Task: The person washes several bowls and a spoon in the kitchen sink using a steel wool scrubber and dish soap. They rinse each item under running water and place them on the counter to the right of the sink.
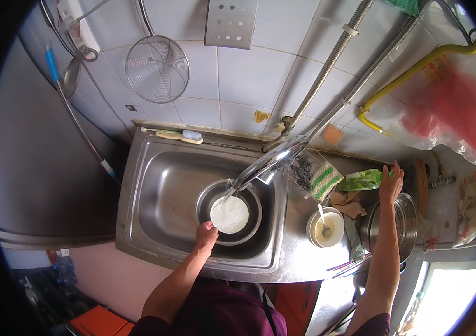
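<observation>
My left hand [207, 235] grips the near-left rim of a small white bowl [229, 215]. That bowl is over a round stainless steel basin [256, 224] inside the sink [166, 201]. Above it is the spout of a chrome faucet [269, 161], with what looks like water running into the bowl. On the right, my right hand [391, 185] is closed around the top end of a green plastic bottle [360, 179]; its fingers cover the cap. Stacked pale bowls [338, 222] with a metal spoon [325, 231] stand on the steel counter between my arms.
Behind the counter, a wire rack [315, 155] holds a green-striped sponge [325, 181] and a dark scouring pad [301, 170]. A perforated steel pot or steamer [406, 227] stands by my right forearm. Chopsticks [349, 266] lie near the front edge. A brush [179, 135] rests on the sink's back ledge.
</observation>
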Tool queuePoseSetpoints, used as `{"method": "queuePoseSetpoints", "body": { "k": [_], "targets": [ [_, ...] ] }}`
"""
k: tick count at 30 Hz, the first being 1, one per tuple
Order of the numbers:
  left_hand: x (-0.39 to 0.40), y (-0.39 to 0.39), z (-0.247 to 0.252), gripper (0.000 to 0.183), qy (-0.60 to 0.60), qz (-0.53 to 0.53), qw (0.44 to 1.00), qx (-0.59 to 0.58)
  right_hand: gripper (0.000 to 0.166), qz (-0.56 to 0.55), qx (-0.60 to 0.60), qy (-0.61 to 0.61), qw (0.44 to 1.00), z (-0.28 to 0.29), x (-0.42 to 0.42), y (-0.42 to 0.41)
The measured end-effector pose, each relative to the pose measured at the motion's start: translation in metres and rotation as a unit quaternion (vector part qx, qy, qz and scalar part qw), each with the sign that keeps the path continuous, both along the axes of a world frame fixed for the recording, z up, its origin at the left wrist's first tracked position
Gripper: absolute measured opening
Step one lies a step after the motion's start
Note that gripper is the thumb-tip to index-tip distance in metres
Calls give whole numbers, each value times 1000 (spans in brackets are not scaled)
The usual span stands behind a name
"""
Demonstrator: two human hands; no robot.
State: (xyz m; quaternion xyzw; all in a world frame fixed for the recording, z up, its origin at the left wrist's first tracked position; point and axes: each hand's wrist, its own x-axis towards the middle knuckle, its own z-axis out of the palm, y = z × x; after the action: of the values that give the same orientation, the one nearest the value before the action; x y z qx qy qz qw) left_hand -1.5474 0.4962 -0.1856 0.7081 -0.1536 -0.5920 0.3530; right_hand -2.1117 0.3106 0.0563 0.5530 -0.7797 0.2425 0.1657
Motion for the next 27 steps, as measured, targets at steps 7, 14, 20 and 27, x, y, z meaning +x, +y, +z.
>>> {"method": "queuePoseSetpoints", "body": {
  "k": [7, 14, 20, 27],
  "targets": [
    [-5, 8, -36, 26, -65, -9, 997, -40, 60, -2, -77, 132, 988, 35, 65, 21],
    [-15, -2, -63, 35, -54, 4, 998, 33, 29, 395, 31, -58, 916, -1, 285, 50],
    [-23, -13, -38, 46, 107, 114, 988, 8, 21, 423, 135, -30, 896, -84, 359, 0],
    [-29, -22, -12, 50, 117, 156, 981, 22, 15, 342, 183, -47, 921, -124, 372, -29]
  ]
}}
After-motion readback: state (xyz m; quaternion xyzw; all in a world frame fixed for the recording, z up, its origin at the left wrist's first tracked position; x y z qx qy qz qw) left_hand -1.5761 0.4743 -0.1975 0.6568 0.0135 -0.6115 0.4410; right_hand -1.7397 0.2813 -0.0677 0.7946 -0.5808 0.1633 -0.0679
